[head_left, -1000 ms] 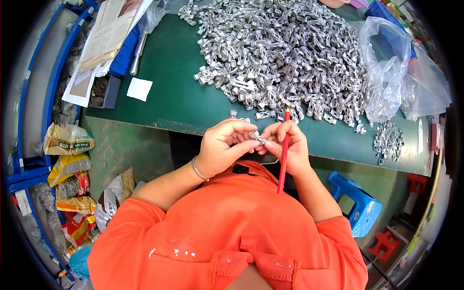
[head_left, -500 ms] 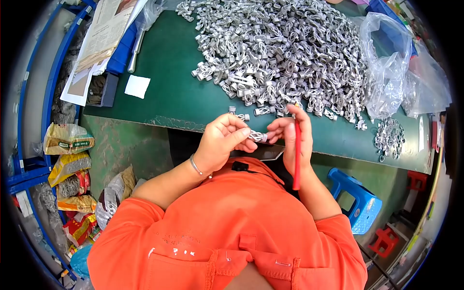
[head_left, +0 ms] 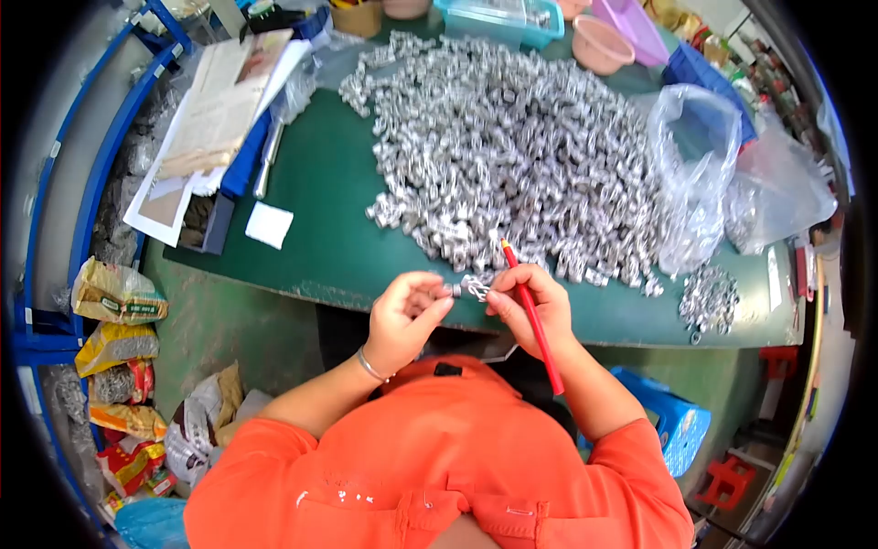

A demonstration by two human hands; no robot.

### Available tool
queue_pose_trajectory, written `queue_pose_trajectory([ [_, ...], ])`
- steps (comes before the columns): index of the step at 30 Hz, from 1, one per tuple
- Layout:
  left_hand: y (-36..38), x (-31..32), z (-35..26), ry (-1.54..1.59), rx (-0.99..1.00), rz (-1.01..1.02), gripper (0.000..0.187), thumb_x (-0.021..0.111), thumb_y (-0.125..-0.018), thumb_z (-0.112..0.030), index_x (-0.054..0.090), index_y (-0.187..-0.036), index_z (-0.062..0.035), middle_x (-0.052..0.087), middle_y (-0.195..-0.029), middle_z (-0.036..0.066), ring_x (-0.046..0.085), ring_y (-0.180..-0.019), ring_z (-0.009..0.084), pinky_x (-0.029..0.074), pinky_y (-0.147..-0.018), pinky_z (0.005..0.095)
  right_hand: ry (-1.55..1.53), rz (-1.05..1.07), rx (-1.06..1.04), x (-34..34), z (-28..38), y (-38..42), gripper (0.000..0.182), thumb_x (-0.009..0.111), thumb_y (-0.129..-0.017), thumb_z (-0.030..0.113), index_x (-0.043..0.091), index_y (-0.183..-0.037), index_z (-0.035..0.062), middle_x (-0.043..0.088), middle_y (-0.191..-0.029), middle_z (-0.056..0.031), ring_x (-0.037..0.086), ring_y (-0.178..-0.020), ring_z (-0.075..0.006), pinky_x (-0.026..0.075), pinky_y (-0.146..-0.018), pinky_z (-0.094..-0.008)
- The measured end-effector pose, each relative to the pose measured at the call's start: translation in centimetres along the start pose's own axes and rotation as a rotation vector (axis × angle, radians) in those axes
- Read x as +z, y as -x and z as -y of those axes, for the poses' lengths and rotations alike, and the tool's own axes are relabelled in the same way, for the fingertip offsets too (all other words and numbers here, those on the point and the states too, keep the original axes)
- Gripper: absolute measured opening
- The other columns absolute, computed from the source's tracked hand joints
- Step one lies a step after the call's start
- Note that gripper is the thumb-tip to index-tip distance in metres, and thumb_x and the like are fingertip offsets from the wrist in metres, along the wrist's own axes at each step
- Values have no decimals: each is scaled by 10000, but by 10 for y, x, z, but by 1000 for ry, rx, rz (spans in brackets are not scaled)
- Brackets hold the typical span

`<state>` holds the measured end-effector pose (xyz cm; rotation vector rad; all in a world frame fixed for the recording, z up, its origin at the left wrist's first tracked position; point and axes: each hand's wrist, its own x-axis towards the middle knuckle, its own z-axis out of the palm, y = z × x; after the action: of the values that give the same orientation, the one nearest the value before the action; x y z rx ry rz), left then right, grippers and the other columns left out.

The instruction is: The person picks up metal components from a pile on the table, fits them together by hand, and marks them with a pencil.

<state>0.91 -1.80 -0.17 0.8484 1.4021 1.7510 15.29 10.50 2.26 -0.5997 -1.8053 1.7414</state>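
A small silvery metal part (head_left: 476,288), with a looped, twisted body and a ridged end, is held between my two hands just above the table's front edge. My left hand (head_left: 407,316) pinches its ridged end with thumb and fingers. At the looped end are the thumb and fingertips of my right hand (head_left: 535,306). A red pencil (head_left: 540,343) lies slantwise through that same hand, its pale tip pointing up towards the pile. Just beyond both hands, a large pile of similar metal parts (head_left: 521,156) covers much of the green table (head_left: 320,192).
A smaller heap of metal pieces (head_left: 709,300) sits at the right, below clear plastic bags (head_left: 695,174). Papers (head_left: 215,110), a blue bin and a white square (head_left: 269,225) are at the left. Tubs (head_left: 602,46) line the back. A blue stool (head_left: 681,425) stands below right.
The view has tilted up, showing more of the table's back. The metal part has turned in my fingers, its ridged end now towards my left hand. The red pencil has swung to a slant.
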Motion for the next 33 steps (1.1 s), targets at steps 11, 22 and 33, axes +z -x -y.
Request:
queue_pose_trajectory([
  [11, -11, -23, -1, -517, 312, -122, 145, 639, -730, 44, 584, -861, 17, 543, -764, 52, 493, -526, 63, 400, -463, 188, -214, -165, -186, -61, 66, -231, 142, 545, -839, 105, 465, -913, 14, 582, -842, -108, 617, -769, -182, 507, -653, -269],
  [22, -9, -34, -7, -679, 254, 19, 251, 686, -693, -26, 571, -914, 2, 535, -884, 100, 550, -654, 184, 472, -586, 286, -66, -294, -179, -51, 53, -150, 118, 495, -900, 121, 466, -981, 40, 596, -974, -124, 605, -792, -159, 496, -624, -250],
  [33, -27, -14, 10, -843, 479, -10, 118, 626, -721, 11, 613, -836, -14, 580, -796, 100, 573, -671, 263, 468, -604, 311, 830, 182, -558, -12, -1, -21, 198, 602, -647, -25, 554, -823, 51, 591, -788, -85, 554, -691, -273, 446, -603, -340],
])
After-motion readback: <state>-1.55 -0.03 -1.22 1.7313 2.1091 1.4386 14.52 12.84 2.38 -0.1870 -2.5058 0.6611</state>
